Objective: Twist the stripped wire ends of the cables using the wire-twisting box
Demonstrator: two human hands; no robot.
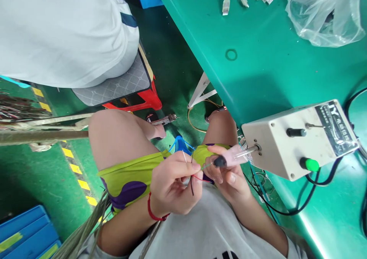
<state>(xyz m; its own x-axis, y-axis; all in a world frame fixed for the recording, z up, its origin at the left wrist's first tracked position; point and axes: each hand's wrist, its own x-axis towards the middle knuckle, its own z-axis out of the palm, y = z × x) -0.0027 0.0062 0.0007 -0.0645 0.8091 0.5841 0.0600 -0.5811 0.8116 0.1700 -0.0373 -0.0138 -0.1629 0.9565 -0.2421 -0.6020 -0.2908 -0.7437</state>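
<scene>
Fine wires point(192, 187), pinched in the left hand point(176, 182), just left of the black tip point(220, 161).
From my remote station I see that grip closed, with white, red and dark ends splaying out; the green strand point(207, 165) has its long axis running rightward, nearly in line with the metal shaft point(252, 150) jutting from the white box point(282, 146). The right hand point(231, 182) is nearer the tip, partly curled beneath; I cannot tell whether it grips anything, or whether the strand enters the tip.
</scene>
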